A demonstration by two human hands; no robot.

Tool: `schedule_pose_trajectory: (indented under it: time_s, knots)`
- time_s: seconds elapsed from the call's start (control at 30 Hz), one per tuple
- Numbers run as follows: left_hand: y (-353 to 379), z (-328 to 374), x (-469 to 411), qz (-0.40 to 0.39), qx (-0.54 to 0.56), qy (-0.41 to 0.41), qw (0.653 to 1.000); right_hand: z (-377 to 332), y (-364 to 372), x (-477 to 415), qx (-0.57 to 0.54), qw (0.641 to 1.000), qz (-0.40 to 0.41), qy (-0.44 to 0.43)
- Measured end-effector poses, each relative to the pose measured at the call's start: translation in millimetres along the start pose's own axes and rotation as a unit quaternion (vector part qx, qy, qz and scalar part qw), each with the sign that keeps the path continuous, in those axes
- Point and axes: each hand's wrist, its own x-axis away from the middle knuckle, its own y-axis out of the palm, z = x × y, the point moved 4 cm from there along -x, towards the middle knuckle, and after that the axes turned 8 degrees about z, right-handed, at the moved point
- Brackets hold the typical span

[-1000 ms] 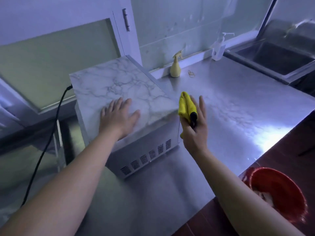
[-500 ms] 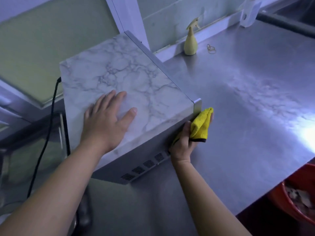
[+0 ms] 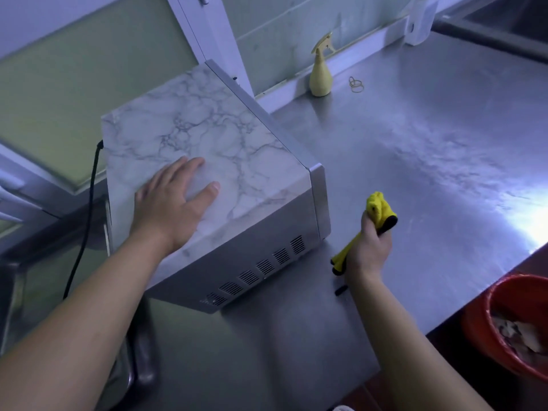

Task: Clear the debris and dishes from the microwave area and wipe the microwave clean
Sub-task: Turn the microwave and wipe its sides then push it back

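Yellow cloth now off microwave

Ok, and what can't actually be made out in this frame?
The microwave door and inside: faced away in the head view; only marbled top and vented side show.
The red bucket: cut by the right edge, contents blurred.
The white bottle: cut by the top edge.
The dark bit on the counter by the right hand: too small to name.
The yellow cloth: partly hidden in that hand's grip.
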Motion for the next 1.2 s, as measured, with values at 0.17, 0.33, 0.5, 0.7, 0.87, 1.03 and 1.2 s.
schedule_pose_trajectory:
  time_s: [0.17, 0.33, 0.5, 0.7, 0.87, 1.03, 1.2]
  knots:
    - [-0.3, 0.3, -0.5, 0.003, 0.003, -0.001, 1.0, -42.6, 19.9, 56.0, -0.104, 0.967, -0.128, -0.196]
    - [-0.9, 0.5, -2.1, 0.019, 0.005, 0.014, 1.0, -30.0, 80.4, 126.6, 0.05, 0.84, -0.192, -0.505]
    - [4.0, -6.4, -4.0, 0.02, 0.015, 0.01, 1.0, 43.3, 83.7, 120.1, 0.134, 0.819, -0.104, -0.548]
    - [3.8, -7.1, -3.2, 0.021, 0.02, 0.01, 1.0, 87.9, 74.2, 84.2, -0.043, 0.993, -0.024, -0.108]
    - [0.7, -2.1, -2.1, 0.016, 0.017, 0.009, 1.0, 82.3, 52.6, 38.6, -0.154, 0.948, -0.007, 0.278]
    - [1.6, -0.6, -2.0, 0.013, -0.001, 0.019, 1.0, 24.2, 11.9, 37.2, -0.062, 0.984, -0.015, 0.166]
    - [6.7, -3.6, -3.9, 0.007, -0.011, 0.027, 1.0, -51.3, 33.0, 101.6, -0.059, 0.996, -0.037, -0.055]
